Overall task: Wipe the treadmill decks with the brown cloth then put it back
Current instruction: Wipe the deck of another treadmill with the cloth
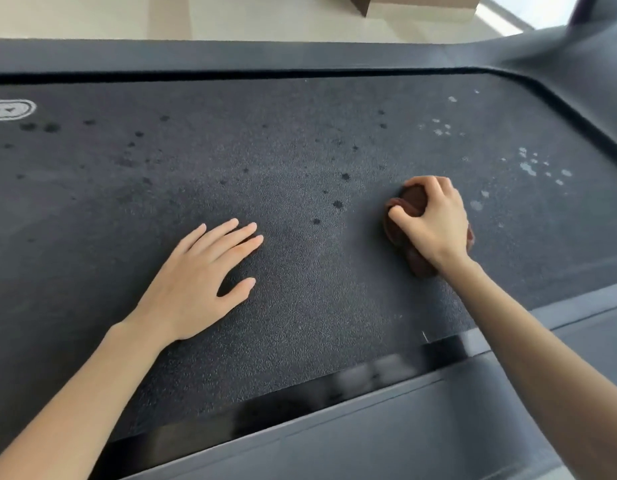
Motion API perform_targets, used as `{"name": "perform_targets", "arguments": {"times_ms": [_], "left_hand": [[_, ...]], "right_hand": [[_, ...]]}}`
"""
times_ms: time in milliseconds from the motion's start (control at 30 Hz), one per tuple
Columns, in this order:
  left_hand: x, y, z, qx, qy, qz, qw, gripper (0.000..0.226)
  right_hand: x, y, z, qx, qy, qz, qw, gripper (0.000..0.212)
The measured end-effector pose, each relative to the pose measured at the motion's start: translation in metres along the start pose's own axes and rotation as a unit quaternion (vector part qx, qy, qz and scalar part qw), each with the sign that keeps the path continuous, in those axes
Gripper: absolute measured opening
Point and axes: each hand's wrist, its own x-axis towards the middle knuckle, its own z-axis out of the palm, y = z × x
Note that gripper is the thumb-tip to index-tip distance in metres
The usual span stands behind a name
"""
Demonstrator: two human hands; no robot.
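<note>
Treadmill deck (300,150): dark grey, pebbled grain, flecked with round dark spots (338,204); pale blotches (528,168) toward its right end. Brown cloth (413,202), a soft bunched wad, sits on the deck right of centre, right hand (435,220) curled round it. Left hand (196,289) lies flat mid-deck, fingers (227,237) straight and spread.

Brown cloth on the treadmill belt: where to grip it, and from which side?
Grip the bunched hump at its far end, coming straight down from above. The brown cloth lies wadded in a lump on the flat belt, so no edge stands free to pinch sideways. The right hand curls over that hump this way, with the loose tail under the wrist.
</note>
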Motion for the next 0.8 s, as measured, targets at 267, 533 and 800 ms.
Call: {"name": "perform_targets", "arguments": {"times_ms": [267, 533, 800], "left_hand": [[0.0, -0.002, 0.003, -0.013, 0.025, -0.054, 0.998, 0.072], [-0.002, -0.006, 0.003, -0.048, 0.02, -0.066, 0.997, 0.07], [0.004, -0.002, 0.002, -0.073, 0.041, -0.071, 0.994, 0.073]], "right_hand": [[-0.054, -0.098, 0.043, 0.045, -0.135, -0.24, 0.96, 0.047], [-0.042, -0.039, 0.002, 0.032, -0.15, -0.203, 0.967, 0.046], [0.0, -0.093, 0.049, 0.004, -0.101, -0.15, 0.983, 0.047]]}}
